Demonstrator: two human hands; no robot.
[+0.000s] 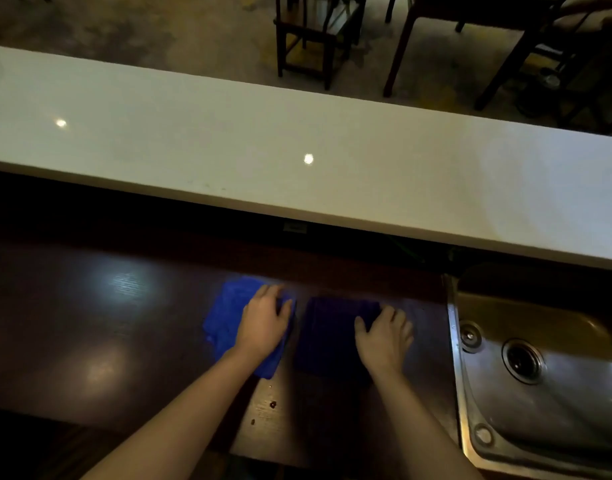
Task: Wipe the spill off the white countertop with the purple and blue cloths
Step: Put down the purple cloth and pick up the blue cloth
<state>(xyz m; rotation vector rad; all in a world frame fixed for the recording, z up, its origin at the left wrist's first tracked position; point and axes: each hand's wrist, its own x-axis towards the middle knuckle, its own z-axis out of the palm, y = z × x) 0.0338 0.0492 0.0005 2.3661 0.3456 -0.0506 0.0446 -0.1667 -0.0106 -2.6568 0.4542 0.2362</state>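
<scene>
Both hands resting on cloths on the dark lower bench, the white countertop above not yet reached

The left hand [264,320] lies flat with fingers spread on the crumpled blue cloth [228,313], and the right hand [384,332] lies loosely open on the right edge of the folded purple cloth [332,334]; neither grips, and I judge each is placed to gather its cloth. They sit side by side, left of the steel sink [540,368]. The white countertop [297,168] runs beyond; no spill is discernible there
</scene>
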